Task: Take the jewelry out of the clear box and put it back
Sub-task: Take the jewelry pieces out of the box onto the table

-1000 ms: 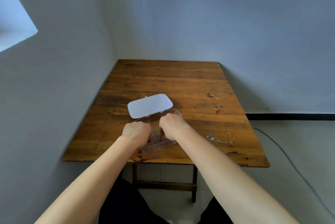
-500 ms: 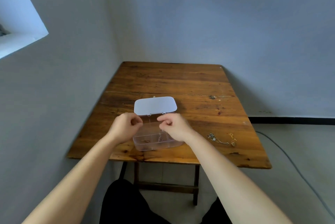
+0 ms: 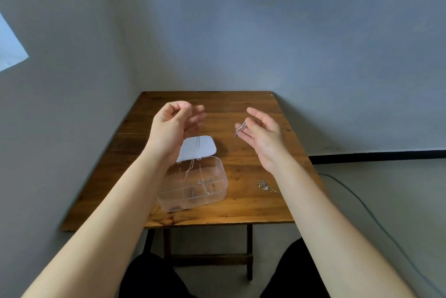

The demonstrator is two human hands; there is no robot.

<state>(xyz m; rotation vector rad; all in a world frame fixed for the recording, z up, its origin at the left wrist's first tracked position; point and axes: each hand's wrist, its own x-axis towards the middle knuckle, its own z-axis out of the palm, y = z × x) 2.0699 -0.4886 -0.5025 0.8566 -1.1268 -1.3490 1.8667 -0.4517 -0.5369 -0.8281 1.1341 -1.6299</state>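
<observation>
The clear box (image 3: 218,191) stands open on the wooden table (image 3: 243,208), its white lid (image 3: 202,146) folded back behind it. Small jewelry pieces (image 3: 204,185) lie in its compartments. My left hand (image 3: 172,126) is raised above the box and pinches a thin chain (image 3: 193,162) whose lower end dangles into the box. My right hand (image 3: 261,132) is raised to the right, fingers spread, with a small silver piece (image 3: 240,128) held at its fingertips. The chain appears to run between both hands.
A small heap of silver jewelry (image 3: 264,185) lies on the table right of the box. A cable (image 3: 376,220) runs across the floor at the right. Walls close the table in on the left and behind.
Both hands have risen out of the box and moved apart, lifting the chain and the silver piece. The box now shows uncovered below them.
</observation>
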